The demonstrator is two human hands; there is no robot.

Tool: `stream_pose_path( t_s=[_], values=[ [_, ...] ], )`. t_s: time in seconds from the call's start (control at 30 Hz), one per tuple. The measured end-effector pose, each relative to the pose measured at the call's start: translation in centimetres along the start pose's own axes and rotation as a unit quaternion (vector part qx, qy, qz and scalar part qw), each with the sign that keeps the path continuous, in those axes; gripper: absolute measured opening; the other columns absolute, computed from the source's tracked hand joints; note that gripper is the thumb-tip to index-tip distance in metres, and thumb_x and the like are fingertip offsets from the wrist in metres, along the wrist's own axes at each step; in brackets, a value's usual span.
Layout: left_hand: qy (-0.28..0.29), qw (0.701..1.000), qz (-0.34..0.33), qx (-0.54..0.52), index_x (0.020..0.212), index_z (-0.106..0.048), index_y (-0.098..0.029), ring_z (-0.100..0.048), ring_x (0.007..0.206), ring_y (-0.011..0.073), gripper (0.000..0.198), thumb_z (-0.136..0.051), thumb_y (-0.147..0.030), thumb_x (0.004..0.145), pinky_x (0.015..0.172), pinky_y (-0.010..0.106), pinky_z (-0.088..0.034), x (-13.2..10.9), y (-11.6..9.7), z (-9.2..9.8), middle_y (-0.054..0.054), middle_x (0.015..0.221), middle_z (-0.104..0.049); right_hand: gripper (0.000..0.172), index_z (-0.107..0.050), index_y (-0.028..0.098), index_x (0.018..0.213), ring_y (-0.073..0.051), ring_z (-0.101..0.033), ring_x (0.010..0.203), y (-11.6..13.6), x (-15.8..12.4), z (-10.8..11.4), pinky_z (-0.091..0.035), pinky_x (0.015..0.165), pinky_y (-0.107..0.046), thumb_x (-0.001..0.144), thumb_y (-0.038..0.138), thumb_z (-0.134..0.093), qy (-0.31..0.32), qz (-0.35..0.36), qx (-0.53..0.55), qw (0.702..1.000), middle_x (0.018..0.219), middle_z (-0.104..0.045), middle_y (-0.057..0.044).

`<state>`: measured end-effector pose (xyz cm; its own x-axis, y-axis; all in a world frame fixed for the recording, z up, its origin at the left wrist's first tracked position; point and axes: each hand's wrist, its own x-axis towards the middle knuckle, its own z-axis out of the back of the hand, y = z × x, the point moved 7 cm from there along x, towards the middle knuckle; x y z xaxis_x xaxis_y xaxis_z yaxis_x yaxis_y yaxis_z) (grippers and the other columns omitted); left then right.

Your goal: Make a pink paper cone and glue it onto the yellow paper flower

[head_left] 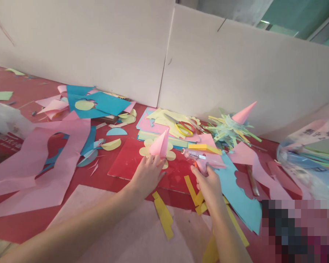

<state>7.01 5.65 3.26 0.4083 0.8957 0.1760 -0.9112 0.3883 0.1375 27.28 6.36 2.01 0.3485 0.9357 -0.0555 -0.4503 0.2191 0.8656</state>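
Observation:
A pink paper cone (159, 144) stands on a pale yellow flower-shaped paper piece (170, 155), which lies on a red board (126, 157). My left hand (148, 171) reaches over from the front, its fingers closed at the near lower edge of the cone and covering part of the flower. To the right, my right hand (210, 182) grips a pink glue gun (201, 162) with a metal front part; its nozzle points left, toward the cone. The tip sits apart from the cone, just above the board. Part of the grip is hidden by my fingers.
Scissors with yellow and red handles (185, 128) lie on stacked paper behind the board. A second pink cone (244, 113) sits on fringed green paper (227, 128). Yellow strips (164, 215) and pink cut-outs (68, 157) are scattered about. White panels (112, 47) close off the back.

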Motion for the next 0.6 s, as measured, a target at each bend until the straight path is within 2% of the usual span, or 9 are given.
stream_pose_path(
  t_s=[0.13,0.23,0.27,0.33,0.43,0.5,0.6],
  values=[
    [-0.020,1.000,-0.002,-0.014,0.128,-0.052,-0.020,-0.057,0.099,0.0275,0.039,-0.042,-0.036,0.094,0.080,0.039,-0.046,-0.1,0.2,0.1,0.014,0.115,-0.060,0.037,-0.060,0.019,0.080,-0.015,-0.048,0.052,0.2,0.1,0.0,-0.039,0.052,-0.027,0.067,0.054,-0.063,0.000,0.012,0.014,1.000,0.053,-0.049,0.004],
    [-0.036,0.997,-0.007,-0.067,0.132,-0.049,-0.024,-0.061,0.091,0.0224,0.038,-0.043,-0.031,0.095,0.080,0.036,-0.046,-0.2,1.3,1.2,0.010,0.107,-0.063,0.037,-0.061,0.019,0.080,-0.015,-0.049,0.051,0.1,0.4,0.4,-0.040,0.052,-0.026,0.066,0.053,-0.063,-0.009,0.011,0.023,1.000,0.053,-0.049,0.004],
    [-0.038,0.995,0.001,-0.090,0.131,-0.050,-0.025,-0.062,0.085,0.0197,0.037,-0.041,-0.027,0.095,0.078,0.033,-0.047,-0.1,2.1,1.8,0.007,0.101,-0.064,0.037,-0.061,0.019,0.079,-0.015,-0.049,0.051,0.0,0.5,0.5,-0.039,0.051,-0.026,0.066,0.053,-0.063,-0.012,0.008,0.028,1.000,0.052,-0.049,0.004],
    [-0.073,0.990,0.023,-0.121,0.117,-0.060,-0.025,-0.062,0.080,0.0175,0.031,-0.038,-0.023,0.096,0.076,0.031,-0.046,0.2,3.7,3.8,0.005,0.092,-0.064,0.036,-0.060,0.018,0.078,-0.014,-0.047,0.049,-0.1,0.6,0.8,-0.039,0.049,-0.026,0.066,0.052,-0.063,-0.018,0.000,0.039,0.999,0.051,-0.049,0.004],
    [-0.183,0.966,0.070,-0.170,0.099,-0.066,-0.021,-0.061,0.087,0.0186,0.025,-0.043,-0.030,0.095,0.078,0.031,-0.046,1.2,6.0,8.0,0.005,0.096,-0.064,0.036,-0.060,0.018,0.078,-0.013,-0.044,0.046,-0.3,0.8,1.1,-0.037,0.046,-0.025,0.065,0.052,-0.064,-0.033,-0.013,0.056,0.998,0.050,-0.047,0.005],
    [-0.236,0.941,0.116,-0.211,0.105,-0.064,-0.021,-0.061,0.090,0.0190,0.024,-0.050,-0.035,0.092,0.076,0.029,-0.047,2.3,7.3,9.8,0.006,0.098,-0.064,0.037,-0.060,0.018,0.078,-0.012,-0.042,0.044,-0.4,0.9,1.1,-0.036,0.044,-0.025,0.064,0.052,-0.065,-0.037,-0.017,0.065,0.997,0.049,-0.046,0.006],
    [-0.243,0.916,0.149,-0.282,0.117,-0.058,-0.022,-0.062,0.092,0.0193,0.037,-0.060,-0.039,0.085,0.077,0.030,-0.048,4.4,7.8,10.2,0.006,0.106,-0.065,0.037,-0.059,0.018,0.078,-0.011,-0.040,0.043,-0.6,1.0,0.9,-0.035,0.042,-0.024,0.064,0.052,-0.066,-0.030,-0.022,0.077,0.996,0.048,-0.043,0.007]
  ],
)
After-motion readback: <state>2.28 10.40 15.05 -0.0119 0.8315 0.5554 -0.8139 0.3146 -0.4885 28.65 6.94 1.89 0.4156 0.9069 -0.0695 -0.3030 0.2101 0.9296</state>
